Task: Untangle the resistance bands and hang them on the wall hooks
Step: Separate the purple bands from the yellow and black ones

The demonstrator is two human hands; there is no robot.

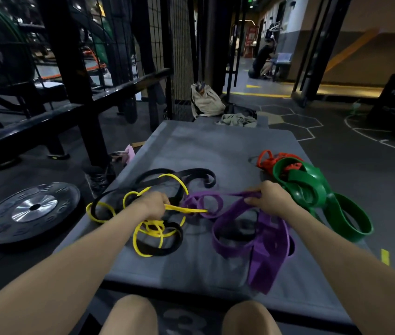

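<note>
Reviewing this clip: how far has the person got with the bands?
Early. Nothing is hung; no hooks are in view. In hand: the left hand grips the yellow band, the right hand holds the purple band, pulling them apart where they cross. Left: yellow is looped through the black band, and the green band and red band lie heaped together on the mat.

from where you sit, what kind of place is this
Most likely a gym: a weight plate lies on the floor, a black rack stands on the left, and resistance bands sprawl across a grey mat.
</note>
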